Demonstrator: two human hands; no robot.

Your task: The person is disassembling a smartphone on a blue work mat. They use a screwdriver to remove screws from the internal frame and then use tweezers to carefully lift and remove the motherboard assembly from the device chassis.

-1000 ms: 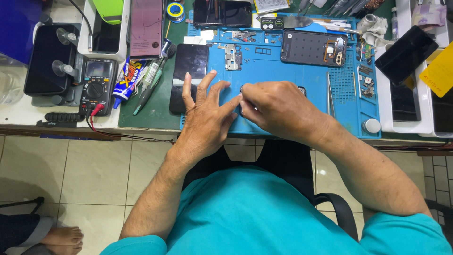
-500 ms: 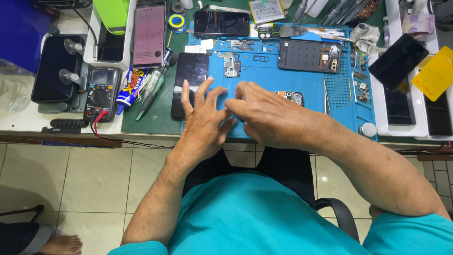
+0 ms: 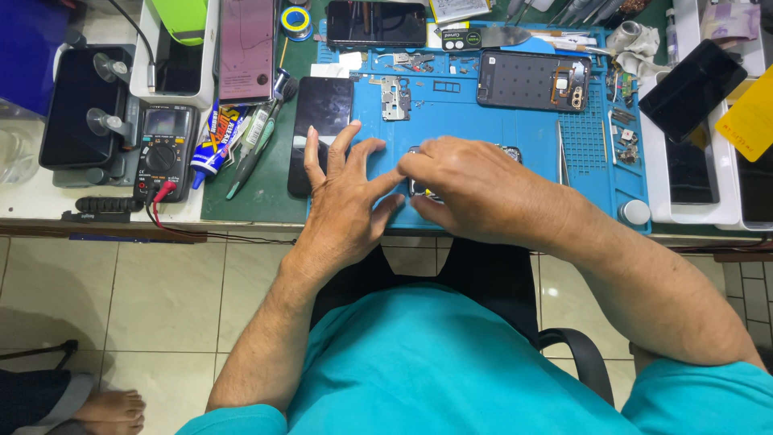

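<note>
Both hands have drifted a little to the right over the blue mat since half a second ago, and the right hand [image 3: 475, 185] now overlaps the left fingertips more closely. Nearest the body, the left hand [image 3: 342, 201] lies palm down at the mat's front edge with fingers spread wide and flat, its index tip touching the lower part of a black phone [image 3: 320, 121] lying face up; its grip closes on nothing. The right hand arches over a small dark phone part [image 3: 419, 187], fingers curled down and pressed together around it, but how they pinch it is hidden under the knuckles. That part sits on the blue silicone mat [image 3: 499, 121], near its front middle. Farther back on the ribbed mat lie a small metal bracket [image 3: 396, 98] and an opened phone back [image 3: 533, 80] with bare circuitry. Left of the mat, on the bench [image 3: 24, 205], are a glue tube [image 3: 214, 138] and a dark multimeter [image 3: 163, 149] with red lead.
</note>
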